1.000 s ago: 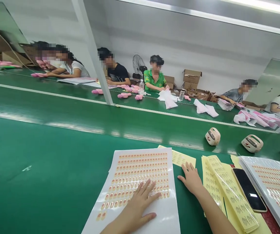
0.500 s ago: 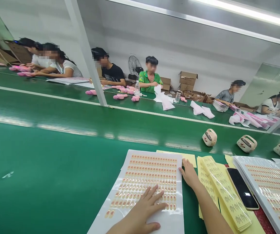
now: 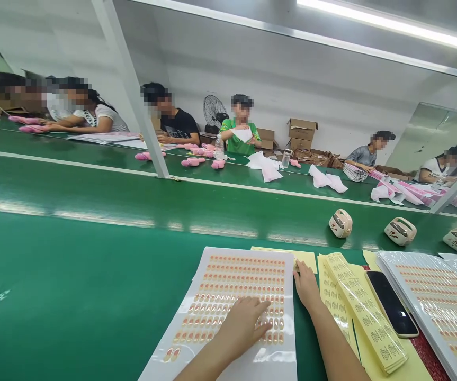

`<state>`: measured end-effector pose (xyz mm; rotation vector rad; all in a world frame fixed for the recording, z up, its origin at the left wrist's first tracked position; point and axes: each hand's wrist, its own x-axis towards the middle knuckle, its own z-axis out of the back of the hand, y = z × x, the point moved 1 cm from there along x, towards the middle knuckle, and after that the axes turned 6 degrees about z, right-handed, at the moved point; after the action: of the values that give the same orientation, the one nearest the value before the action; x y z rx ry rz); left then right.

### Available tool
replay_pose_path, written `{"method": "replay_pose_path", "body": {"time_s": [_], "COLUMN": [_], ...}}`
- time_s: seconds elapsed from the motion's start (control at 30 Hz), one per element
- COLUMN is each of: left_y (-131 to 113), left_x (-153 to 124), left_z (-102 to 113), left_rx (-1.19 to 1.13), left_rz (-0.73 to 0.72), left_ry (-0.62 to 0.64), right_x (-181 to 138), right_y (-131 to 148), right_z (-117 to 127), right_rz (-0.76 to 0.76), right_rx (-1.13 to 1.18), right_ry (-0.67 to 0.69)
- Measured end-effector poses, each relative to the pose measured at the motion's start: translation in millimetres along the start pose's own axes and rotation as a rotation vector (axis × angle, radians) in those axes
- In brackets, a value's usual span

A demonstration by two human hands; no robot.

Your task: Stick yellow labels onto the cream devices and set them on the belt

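Note:
A white sheet of small oval stickers (image 3: 204, 267), orange and cream in rows, lies on the green table in front of me. My left hand (image 3: 241, 324) rests on its lower right part, open, thumb apart and fingers slightly bent over the stickers. Beside the sheet's upper right edge is my right hand (image 3: 306, 286), fingers stretched forward and touching a yellow sticker sheet (image 3: 305, 259) that lies partly under the white one. Whether its fingertips also touch the white sheet is hard to tell.
To the right lie yellow label strips (image 3: 371, 312), a phone (image 3: 392, 303) and a stack of sticker sheets (image 3: 430, 296). Cream toy appliances (image 3: 340, 223) stand on the green belt (image 3: 228, 211). Several co-workers sit across it, near a metal post (image 3: 133, 90).
My left hand has drawn its spread fingers closer together on the sticker sheet. My right fingertips have shifted slightly off the sheet's edge. Across the belt, a co-worker has lifted a white piece.

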<state>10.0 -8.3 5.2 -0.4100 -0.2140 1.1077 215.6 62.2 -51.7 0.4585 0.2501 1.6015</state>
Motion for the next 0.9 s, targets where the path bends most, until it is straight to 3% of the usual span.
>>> {"method": "replay_pose_path", "body": {"time_s": [0.2,0.4,0.63,0.9], "left_y": [18,36,36,35], "left_x": [31,35,38,40], "left_z": [-14,-18,-16,-18], "left_rx": [-0.022,-0.137,-0.267,-0.362], "left_rz": [0.041,0.071,0.093,0.099], "left_ry": [-0.107,-0.181,-0.235,-0.241], "right_x": [3,34,41,42], "right_y": [-12,1,7,-16], "right_z": [11,20,23,23], "right_rz": [-0.057,-0.098,-0.032,-0.098], "right_rx": [-0.024,-0.081,-0.048,0.157], "right_ry": [-0.113,-0.074,-0.063,-0.126]}}
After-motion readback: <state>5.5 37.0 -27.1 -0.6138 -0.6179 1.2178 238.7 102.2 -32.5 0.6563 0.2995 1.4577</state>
